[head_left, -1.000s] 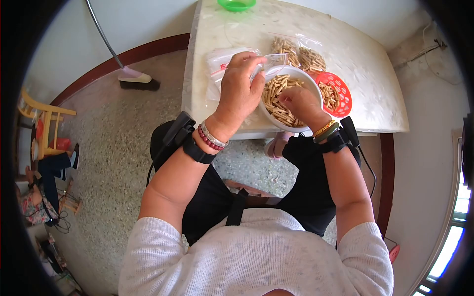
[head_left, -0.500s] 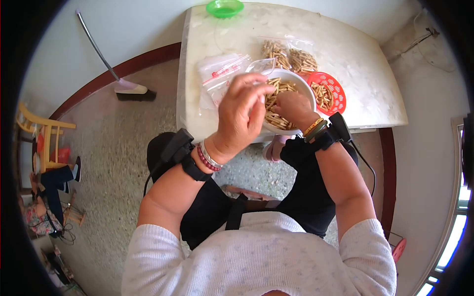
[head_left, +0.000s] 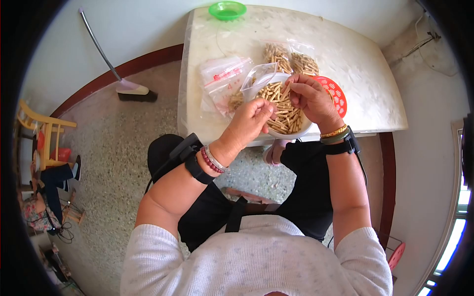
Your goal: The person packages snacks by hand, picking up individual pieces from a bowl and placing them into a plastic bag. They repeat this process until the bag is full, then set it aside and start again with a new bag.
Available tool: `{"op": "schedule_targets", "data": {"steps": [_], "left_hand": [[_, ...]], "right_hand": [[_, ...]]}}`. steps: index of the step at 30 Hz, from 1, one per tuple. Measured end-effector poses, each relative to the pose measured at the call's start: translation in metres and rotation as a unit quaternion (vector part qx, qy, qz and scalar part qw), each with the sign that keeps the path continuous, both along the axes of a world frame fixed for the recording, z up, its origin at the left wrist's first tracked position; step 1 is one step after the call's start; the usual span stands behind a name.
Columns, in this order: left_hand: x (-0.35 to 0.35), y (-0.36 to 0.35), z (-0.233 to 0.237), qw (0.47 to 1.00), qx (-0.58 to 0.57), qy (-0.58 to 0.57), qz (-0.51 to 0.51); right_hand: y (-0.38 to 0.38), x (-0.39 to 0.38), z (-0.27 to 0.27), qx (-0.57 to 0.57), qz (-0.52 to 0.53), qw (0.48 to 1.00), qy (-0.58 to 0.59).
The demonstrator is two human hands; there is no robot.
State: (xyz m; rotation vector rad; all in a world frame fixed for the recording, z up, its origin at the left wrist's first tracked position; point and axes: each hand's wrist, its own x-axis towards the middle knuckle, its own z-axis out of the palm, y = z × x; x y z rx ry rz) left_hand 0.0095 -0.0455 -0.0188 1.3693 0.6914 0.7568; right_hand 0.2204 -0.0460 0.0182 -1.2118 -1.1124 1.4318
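My left hand is at the left side of a white bowl. Its thumb and fingers are pressed together, and what lies between them is too small to make out. Over the bowl's right side, my right hand pinches a short wooden dowel between thumb and fingertips. Loose wooden dowels fill the bowl. A clear zip bag stands with its mouth up at the bowl's far left edge. Partly behind my right hand sits a red perforated basket.
Two clear bags of dowels, one on the left and one on the right, lie beyond the bowl. Flat zip bags are on the table's left. A green dish stands at the far edge. A broom leans against the wall.
My right hand has come up out of the dowels and now pinches one above the bowl. My left hand has lowered towards the bowl, its raised fingers closing together.
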Motion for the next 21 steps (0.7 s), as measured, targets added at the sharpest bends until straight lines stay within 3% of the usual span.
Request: {"op": "schedule_targets", "data": {"steps": [1, 4, 8, 21], "left_hand": [[-0.001, 0.001, -0.001, 0.997, -0.079, -0.017, -0.011], [-0.001, 0.003, -0.002, 0.989, -0.128, -0.074, -0.025], [-0.001, 0.005, 0.001, 0.968, -0.200, -0.146, -0.052], [0.000, 0.008, 0.004, 0.987, -0.140, -0.081, 0.002]], "right_hand": [[-0.001, -0.001, 0.002, 0.004, 0.016, 0.996, 0.083], [-0.003, -0.005, 0.002, 0.020, 0.044, 0.988, 0.146], [-0.001, -0.004, -0.009, -0.011, 0.093, 0.988, 0.125], [-0.007, -0.004, 0.004, -0.003, 0.070, 0.997, 0.044]]}}
